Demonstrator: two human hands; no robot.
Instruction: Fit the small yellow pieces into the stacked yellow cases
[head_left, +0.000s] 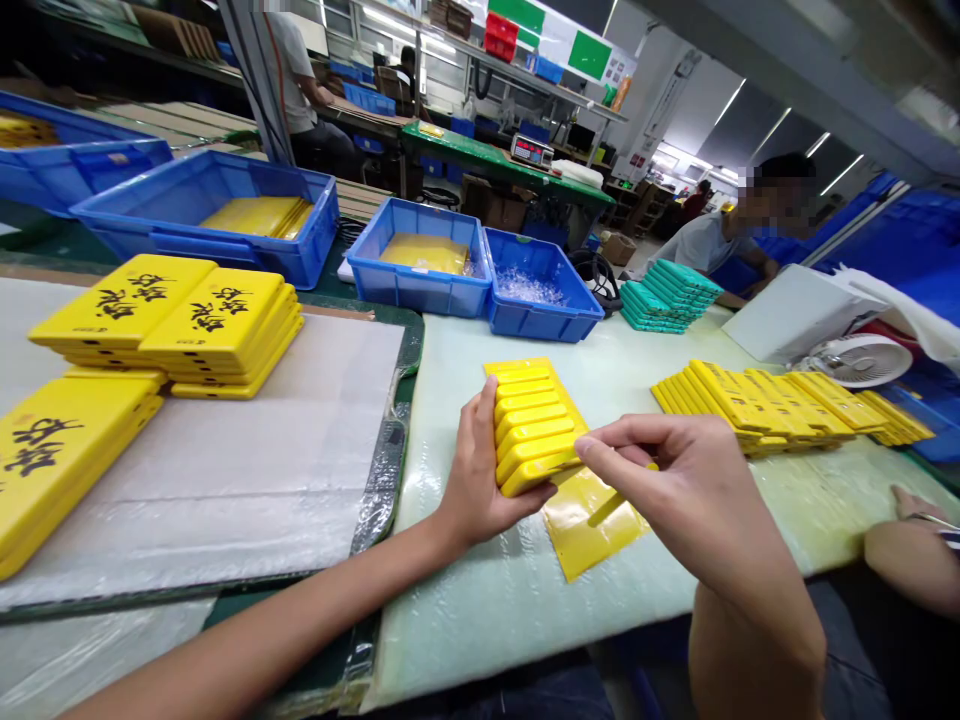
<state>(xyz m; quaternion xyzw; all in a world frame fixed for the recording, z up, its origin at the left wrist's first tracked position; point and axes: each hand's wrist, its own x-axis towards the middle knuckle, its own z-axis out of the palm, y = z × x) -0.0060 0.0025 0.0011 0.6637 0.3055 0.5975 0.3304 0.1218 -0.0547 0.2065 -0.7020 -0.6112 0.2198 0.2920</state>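
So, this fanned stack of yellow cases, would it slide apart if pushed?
Probably: the cases overlap in a slanted fan and look glossy, so likely slippery. Each seems stiff, keeping its shape against the left hand.

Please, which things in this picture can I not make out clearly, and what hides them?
Head view:
- The right hand hides what its fingers pinch.
- The left hand covers part of the fanned yellow pieces, so their number is unclear.
- The clear bits in the blue crate are too small to identify.
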